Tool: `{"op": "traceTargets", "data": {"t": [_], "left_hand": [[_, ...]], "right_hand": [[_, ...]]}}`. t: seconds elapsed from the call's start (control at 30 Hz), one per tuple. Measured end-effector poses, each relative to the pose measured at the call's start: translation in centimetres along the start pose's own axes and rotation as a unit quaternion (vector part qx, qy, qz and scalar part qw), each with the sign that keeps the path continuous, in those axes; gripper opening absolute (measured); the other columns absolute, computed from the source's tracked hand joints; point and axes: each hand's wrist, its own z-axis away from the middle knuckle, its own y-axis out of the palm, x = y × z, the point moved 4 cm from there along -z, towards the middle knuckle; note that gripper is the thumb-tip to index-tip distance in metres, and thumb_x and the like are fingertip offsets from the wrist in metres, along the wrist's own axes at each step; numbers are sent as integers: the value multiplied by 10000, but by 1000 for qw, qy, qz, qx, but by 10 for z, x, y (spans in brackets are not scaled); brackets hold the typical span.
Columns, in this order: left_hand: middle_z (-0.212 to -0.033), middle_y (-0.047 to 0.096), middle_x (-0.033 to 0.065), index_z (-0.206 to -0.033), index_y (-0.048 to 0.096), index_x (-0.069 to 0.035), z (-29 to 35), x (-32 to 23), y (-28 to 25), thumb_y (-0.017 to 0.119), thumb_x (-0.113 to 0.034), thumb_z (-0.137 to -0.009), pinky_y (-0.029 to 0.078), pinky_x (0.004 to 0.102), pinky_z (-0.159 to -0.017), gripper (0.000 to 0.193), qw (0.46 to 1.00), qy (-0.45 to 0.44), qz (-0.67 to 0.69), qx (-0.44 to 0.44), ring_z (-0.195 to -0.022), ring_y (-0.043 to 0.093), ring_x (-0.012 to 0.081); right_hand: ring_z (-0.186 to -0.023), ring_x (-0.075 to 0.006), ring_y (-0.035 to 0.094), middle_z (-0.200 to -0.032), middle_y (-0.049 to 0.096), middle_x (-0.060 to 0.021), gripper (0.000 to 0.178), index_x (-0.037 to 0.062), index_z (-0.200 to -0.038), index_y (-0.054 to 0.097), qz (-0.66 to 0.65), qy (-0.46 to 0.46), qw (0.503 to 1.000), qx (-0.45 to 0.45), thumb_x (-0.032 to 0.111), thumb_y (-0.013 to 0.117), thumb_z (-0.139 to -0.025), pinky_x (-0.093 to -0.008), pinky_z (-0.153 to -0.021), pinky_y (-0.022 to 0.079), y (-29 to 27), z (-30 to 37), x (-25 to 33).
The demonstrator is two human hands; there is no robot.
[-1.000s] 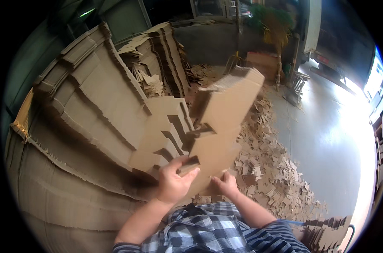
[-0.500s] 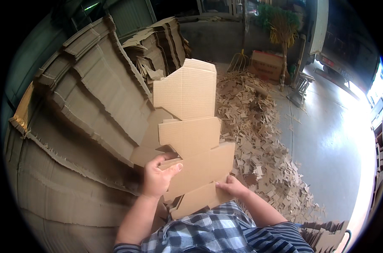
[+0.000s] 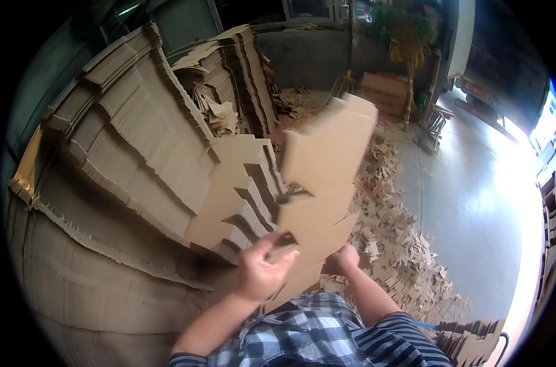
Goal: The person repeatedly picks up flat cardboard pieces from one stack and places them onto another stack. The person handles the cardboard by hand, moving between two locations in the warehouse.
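A small bundle of brown die-cut cardboard box blanks is held up in front of me, tilted to the right and blurred by motion. Several layered edges show along its top. My left hand is closed on the left edge, thumb on the face and fingers behind at a cut-out. Lower on the right side, my right hand grips the edge, its fingers partly hidden by the cardboard. Just left of the bundle stands a stack of similar cut blanks, with dark notches down its side.
Tall leaning stacks of cardboard sheets fill the left. Another cardboard stack stands at the back. Cardboard scraps lie heaped on the floor to the right. A broom, a carton and a truck are farther off.
Both hands have moved the bundle rightward and tilted it, the left hand travelling farther. The notched stack that it covered has come into view on the left.
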Motion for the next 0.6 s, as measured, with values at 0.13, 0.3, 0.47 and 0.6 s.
{"op": "traceTargets", "data": {"t": [0.13,0.3,0.47,0.6], "left_hand": [[-1055,678,101,-1122,629,41,-5,28,-66,717,-20,-800,500,300,-885,340,989,-127,63,-45,-974,631,155],[-1070,680,93,-1081,649,36,24,-2,-134,736,37,-766,525,280,-845,327,995,0,90,-50,-962,640,154],[-1144,648,112,-1181,599,18,95,-60,-170,747,-15,-785,530,305,-873,424,994,36,56,-82,-1013,635,205],[-1057,662,120,-1131,612,19,143,-104,-214,792,-125,-743,511,299,-796,451,974,73,-5,-216,-952,636,181]], "right_hand": [[-1006,-310,641,-1057,683,-122,403,254,-1129,682,132,-132,979,77,454,636,-782,-397,-873,496,-40,6,-51],[-905,-280,674,-1039,692,-160,566,52,-1115,661,185,-88,979,10,474,716,-740,-347,-770,513,-55,-34,-63],[-872,-214,605,-1018,632,-46,362,6,-1034,626,-226,-455,847,155,338,598,-892,-331,-831,486,-68,55,129],[-857,-214,591,-1042,636,-149,389,-9,-1158,569,-370,-535,733,197,210,675,-854,-348,-736,510,-89,145,214]]}}
